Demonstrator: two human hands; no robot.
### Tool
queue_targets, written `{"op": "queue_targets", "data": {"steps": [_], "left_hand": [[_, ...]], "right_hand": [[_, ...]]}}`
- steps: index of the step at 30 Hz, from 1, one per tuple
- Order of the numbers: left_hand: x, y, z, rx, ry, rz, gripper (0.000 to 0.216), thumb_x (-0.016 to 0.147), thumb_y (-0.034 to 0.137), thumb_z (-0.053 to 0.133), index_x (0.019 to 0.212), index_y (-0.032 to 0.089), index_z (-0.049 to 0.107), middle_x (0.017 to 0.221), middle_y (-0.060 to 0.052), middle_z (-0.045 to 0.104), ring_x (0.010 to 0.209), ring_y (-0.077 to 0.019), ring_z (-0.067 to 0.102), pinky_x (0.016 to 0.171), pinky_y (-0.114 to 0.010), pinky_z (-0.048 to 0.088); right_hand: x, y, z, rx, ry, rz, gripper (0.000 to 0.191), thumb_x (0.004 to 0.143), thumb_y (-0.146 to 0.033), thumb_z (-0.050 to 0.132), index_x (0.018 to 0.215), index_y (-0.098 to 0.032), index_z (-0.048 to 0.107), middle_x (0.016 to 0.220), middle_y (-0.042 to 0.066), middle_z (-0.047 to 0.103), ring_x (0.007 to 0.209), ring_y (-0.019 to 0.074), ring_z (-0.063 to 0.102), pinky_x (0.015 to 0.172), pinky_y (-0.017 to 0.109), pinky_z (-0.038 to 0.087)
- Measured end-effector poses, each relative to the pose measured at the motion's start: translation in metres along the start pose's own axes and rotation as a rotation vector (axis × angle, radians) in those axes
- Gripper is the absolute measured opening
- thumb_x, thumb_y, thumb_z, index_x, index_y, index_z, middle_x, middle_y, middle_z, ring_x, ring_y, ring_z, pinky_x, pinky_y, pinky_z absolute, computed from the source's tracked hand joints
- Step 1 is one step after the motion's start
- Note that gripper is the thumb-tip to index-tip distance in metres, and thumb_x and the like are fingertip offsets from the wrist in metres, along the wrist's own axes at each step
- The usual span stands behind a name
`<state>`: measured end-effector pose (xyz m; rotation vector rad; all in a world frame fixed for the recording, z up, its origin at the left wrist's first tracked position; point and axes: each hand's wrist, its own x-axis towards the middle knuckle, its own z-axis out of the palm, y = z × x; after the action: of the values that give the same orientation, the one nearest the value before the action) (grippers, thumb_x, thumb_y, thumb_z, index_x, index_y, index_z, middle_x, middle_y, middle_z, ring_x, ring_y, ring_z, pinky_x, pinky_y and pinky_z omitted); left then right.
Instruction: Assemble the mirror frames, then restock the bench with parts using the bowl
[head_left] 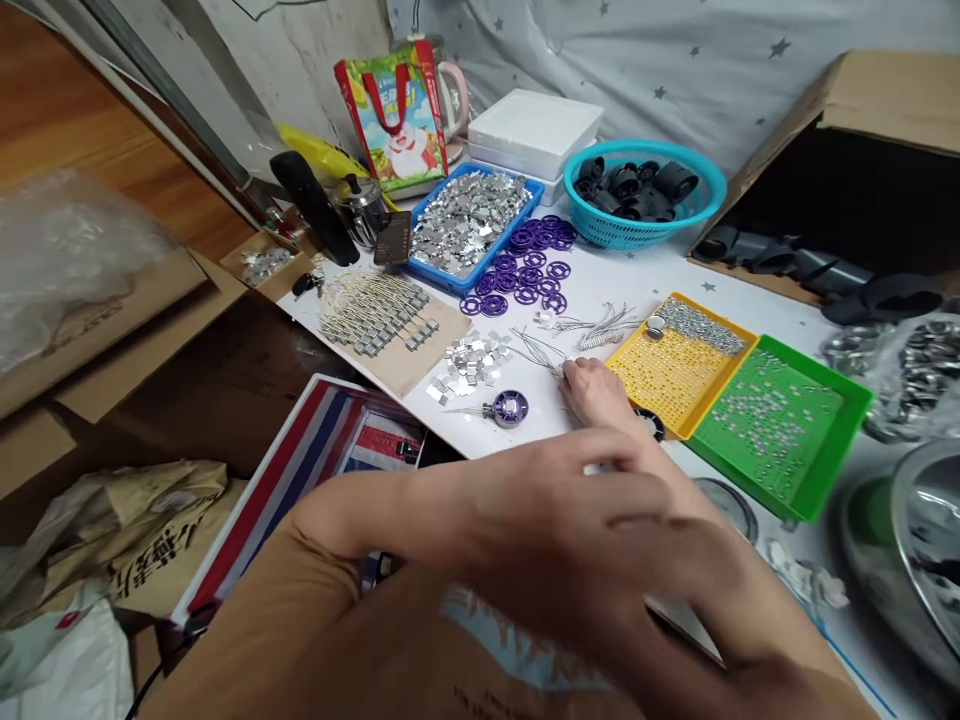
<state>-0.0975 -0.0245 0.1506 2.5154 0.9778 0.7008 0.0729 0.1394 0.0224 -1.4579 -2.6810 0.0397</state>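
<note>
My right hand point(596, 395) reaches out over the white table, its fingers pressed together on the near ends of a bunch of thin metal wires point(536, 350). A purple round part with a pin point(510, 408) lies just left of it, beside a small pile of shiny square pieces point(469, 365). The yellow perforated tray point(679, 375) is right beside that hand. My left hand point(570, 525) crosses in front, low and close to the camera. It is smeared by motion, and its fingers cannot be read.
Purple discs point(529, 265), a blue tray of metal pieces point(469, 215), a teal basket of black rings point(645, 190), a green tray point(780, 420), wired parts on cardboard point(375, 310), a cardboard box point(862, 150), a gift bag point(394, 110) and a steel bowl point(915, 540).
</note>
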Motion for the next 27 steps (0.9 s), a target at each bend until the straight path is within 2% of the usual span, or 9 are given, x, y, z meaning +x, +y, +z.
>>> {"op": "queue_targets", "data": {"steps": [2,6,9,12,15,18,21,24,27], "left_hand": [[0.014,-0.016,0.012,0.048,0.026,0.067,0.027,0.095,0.027,0.040,0.115,0.033,0.057,0.111,-0.002,0.065,0.102,-0.0191,0.058,0.096,-0.036,0.048],[0.024,-0.052,0.060,0.212,0.141,-0.125,0.037,0.096,0.016,0.037,0.133,0.015,0.043,0.133,-0.015,0.053,0.124,-0.0287,0.044,0.098,-0.046,0.042],[0.021,-0.063,0.097,0.241,0.031,-0.075,0.028,0.097,0.023,0.042,0.122,0.014,0.049,0.111,-0.013,0.062,0.121,-0.0289,0.045,0.104,-0.051,0.034],[0.018,-0.058,0.118,0.219,-0.068,-0.034,0.016,0.096,0.029,0.047,0.100,0.017,0.056,0.094,-0.009,0.060,0.103,-0.0248,0.052,0.098,-0.045,0.039],[0.019,-0.050,0.125,0.150,-0.073,0.004,0.016,0.092,0.033,0.054,0.093,0.017,0.055,0.107,-0.011,0.057,0.104,-0.0256,0.051,0.088,-0.038,0.043],[0.023,-0.044,0.130,0.048,-0.053,0.096,0.019,0.091,0.035,0.056,0.096,0.017,0.053,0.119,-0.013,0.056,0.116,-0.0266,0.049,0.102,-0.041,0.036],[0.024,-0.044,0.134,0.009,-0.130,0.060,0.017,0.094,0.029,0.050,0.103,0.015,0.051,0.101,-0.010,0.065,0.100,-0.0224,0.059,0.105,-0.043,0.032],[0.018,-0.051,0.132,-0.012,-0.244,-0.062,0.015,0.097,0.025,0.044,0.100,0.015,0.055,0.083,-0.005,0.067,0.078,-0.0185,0.062,0.087,-0.034,0.042],[0.010,-0.056,0.125,-0.138,-0.279,-0.094,0.023,0.098,0.030,0.045,0.084,0.017,0.058,0.077,-0.002,0.065,0.071,-0.0147,0.060,0.070,-0.025,0.041]], "right_hand": [[-0.014,0.002,-0.013,0.052,0.006,-0.020,0.010,0.088,-0.017,0.049,0.087,-0.013,0.058,0.082,0.010,0.063,0.074,0.0190,0.059,0.064,0.029,0.042],[-0.069,0.003,-0.036,0.362,0.058,-0.122,0.006,0.086,-0.021,0.050,0.081,-0.020,0.052,0.073,0.003,0.062,0.064,0.0159,0.058,0.061,0.028,0.044],[-0.122,0.004,-0.042,0.493,0.114,-0.146,0.009,0.088,-0.022,0.051,0.079,-0.023,0.048,0.078,0.001,0.064,0.067,0.0142,0.061,0.062,0.025,0.047],[-0.164,0.006,-0.036,0.545,0.138,-0.111,0.012,0.088,-0.020,0.053,0.079,-0.024,0.047,0.088,0.002,0.067,0.077,0.0145,0.065,0.066,0.025,0.050],[-0.187,0.006,-0.026,0.591,0.139,-0.102,0.013,0.089,-0.019,0.055,0.080,-0.024,0.047,0.091,0.002,0.066,0.081,0.0145,0.065,0.068,0.026,0.050],[-0.196,0.004,-0.022,0.618,0.148,-0.110,0.010,0.089,-0.017,0.055,0.086,-0.024,0.049,0.092,0.003,0.064,0.084,0.0152,0.064,0.070,0.026,0.050],[-0.198,0.004,-0.024,0.634,0.137,-0.128,0.010,0.089,-0.015,0.053,0.090,-0.024,0.049,0.093,0.004,0.062,0.087,0.0158,0.062,0.074,0.027,0.050],[-0.200,0.008,-0.025,0.624,0.169,-0.101,0.012,0.089,-0.015,0.054,0.095,-0.023,0.049,0.090,0.004,0.061,0.084,0.0156,0.060,0.073,0.028,0.049],[-0.202,0.013,-0.021,0.613,0.170,-0.038,0.012,0.089,-0.016,0.054,0.098,-0.022,0.050,0.086,0.003,0.059,0.079,0.0153,0.058,0.069,0.028,0.048]]}}
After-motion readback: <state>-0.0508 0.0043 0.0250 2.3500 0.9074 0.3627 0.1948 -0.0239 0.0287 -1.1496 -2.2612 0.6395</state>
